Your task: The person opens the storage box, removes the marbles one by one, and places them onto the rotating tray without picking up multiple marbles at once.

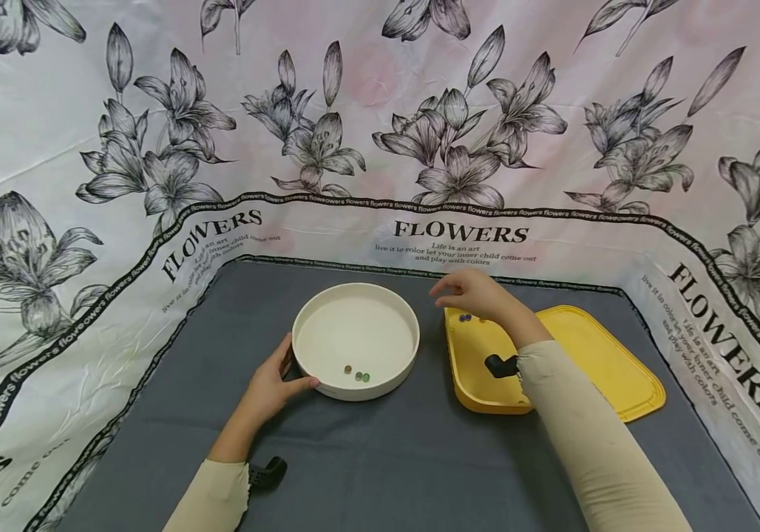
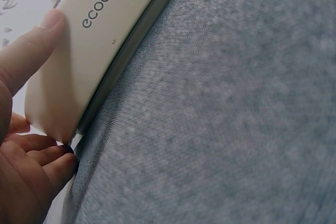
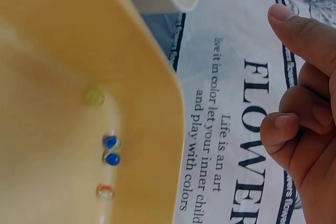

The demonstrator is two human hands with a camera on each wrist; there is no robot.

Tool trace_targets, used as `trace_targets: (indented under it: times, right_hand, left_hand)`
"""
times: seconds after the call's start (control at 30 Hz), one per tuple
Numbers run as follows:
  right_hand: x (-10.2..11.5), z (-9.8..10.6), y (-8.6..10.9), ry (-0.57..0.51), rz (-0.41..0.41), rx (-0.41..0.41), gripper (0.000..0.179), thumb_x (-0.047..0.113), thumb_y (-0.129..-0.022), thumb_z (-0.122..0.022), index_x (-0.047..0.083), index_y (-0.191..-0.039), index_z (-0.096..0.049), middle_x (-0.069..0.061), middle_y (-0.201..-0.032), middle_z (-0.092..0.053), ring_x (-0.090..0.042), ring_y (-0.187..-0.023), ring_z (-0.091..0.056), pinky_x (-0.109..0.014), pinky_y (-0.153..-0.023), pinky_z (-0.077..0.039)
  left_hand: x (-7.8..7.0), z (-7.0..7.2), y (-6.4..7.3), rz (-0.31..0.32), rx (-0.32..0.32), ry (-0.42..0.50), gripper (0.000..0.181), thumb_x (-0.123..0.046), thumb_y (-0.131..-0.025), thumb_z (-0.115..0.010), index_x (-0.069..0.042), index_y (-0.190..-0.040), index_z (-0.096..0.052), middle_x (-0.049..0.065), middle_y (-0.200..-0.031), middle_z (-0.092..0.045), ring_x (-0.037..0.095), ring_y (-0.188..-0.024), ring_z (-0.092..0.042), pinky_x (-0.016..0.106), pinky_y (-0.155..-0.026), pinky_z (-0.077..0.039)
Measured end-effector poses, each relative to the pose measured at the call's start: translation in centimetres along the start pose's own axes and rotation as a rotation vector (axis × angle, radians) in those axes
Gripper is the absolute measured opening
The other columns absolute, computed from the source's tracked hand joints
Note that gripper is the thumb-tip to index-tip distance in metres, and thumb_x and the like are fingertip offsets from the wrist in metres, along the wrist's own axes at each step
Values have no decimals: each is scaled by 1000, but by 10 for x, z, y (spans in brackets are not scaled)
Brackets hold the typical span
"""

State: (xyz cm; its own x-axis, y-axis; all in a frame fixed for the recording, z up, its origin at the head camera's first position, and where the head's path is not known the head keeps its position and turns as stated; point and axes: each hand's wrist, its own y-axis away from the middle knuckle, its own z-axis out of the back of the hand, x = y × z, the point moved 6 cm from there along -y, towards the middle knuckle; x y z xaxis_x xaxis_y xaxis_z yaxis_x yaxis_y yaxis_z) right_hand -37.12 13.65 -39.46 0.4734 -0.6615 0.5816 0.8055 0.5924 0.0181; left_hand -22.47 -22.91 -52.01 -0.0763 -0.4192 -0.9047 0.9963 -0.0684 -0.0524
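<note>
A round cream dish (image 1: 353, 325) stands on the grey cloth, with a brown marble (image 1: 348, 369) and two green marbles (image 1: 363, 377) near its front inside wall. My left hand (image 1: 270, 388) holds the dish at its front left, thumb on the outer wall and fingers bent round the lower edge (image 2: 68, 135). Over the far left corner of a yellow box (image 1: 480, 403) hovers my right hand (image 1: 476, 295), thumb out, other fingers loosely curled, nothing held. Inside that box lie a yellow-green marble (image 3: 95, 96), two blue marbles (image 3: 111, 150) and an orange-and-clear marble (image 3: 105, 191).
A flat yellow lid (image 1: 626, 377) lies to the right of the box, partly behind the right sleeve (image 1: 593, 436). Grey cloth (image 1: 380, 473) covers the work surface. A white flower-printed sheet (image 1: 367, 89) rises behind and at both sides.
</note>
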Motion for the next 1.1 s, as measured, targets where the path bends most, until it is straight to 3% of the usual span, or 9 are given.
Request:
trace_targets:
  times: [0.1, 0.3, 0.57, 0.77, 0.97, 1.1]
  right_hand:
    - [-6, 1, 3, -21, -21, 4, 21, 27, -100, -70, 23, -120, -76, -1, -109, -74, -21, -63, -62, -41, -52, -56]
    - [-18, 5, 7, -22, -26, -14, 21, 24, -100, -70, 20, -120, -76, -1, -112, -75, -22, -85, -69, -37, -67, -60]
    - [-49, -1, 9, -82, -129, 4, 23, 28, -98, -73, 19, -119, -76, -9, -77, -64, -27, -77, -66, -36, -66, -60]
    - [-67, -10, 10, -133, -166, 26, 25, 27, -97, -74, 19, -121, -76, -18, -96, -73, -43, -93, -65, -47, -76, -59]
    - [-85, -17, 9, -71, -175, 16, 29, 32, -93, -79, 21, -119, -77, -8, -122, -72, -24, -97, -63, -40, -84, -55]
    - [-94, -22, 8, -52, -172, 18, 25, 31, -92, -80, 21, -115, -78, -3, -117, -73, -20, -94, -60, -35, -82, -51]
  left_hand:
    - [1, 1, 0, -5, -3, 0, 120, -33, -80, -90, -7, -166, -11, 14, -169, -21, 29, -155, -24, 46, -124, -31]
    - [-1, 2, 0, -10, 0, 12, 120, -35, -80, -89, -6, -166, -10, 14, -170, -20, 29, -156, -24, 45, -124, -31]
    - [0, 2, 0, -7, -1, 8, 120, -34, -80, -89, -6, -165, -10, 14, -169, -21, 29, -156, -24, 46, -124, -31]
    - [0, 2, 1, -12, -2, 11, 120, -34, -79, -90, -7, -166, -11, 14, -169, -22, 29, -155, -24, 46, -124, -31]
    - [-4, 1, 2, -17, 5, 25, 118, -33, -81, -89, -7, -166, -11, 15, -169, -21, 31, -156, -23, 48, -125, -29]
    - [0, 1, 0, -23, 3, 18, 120, -35, -80, -89, -6, -166, -11, 15, -169, -22, 30, -155, -25, 47, -124, -30]
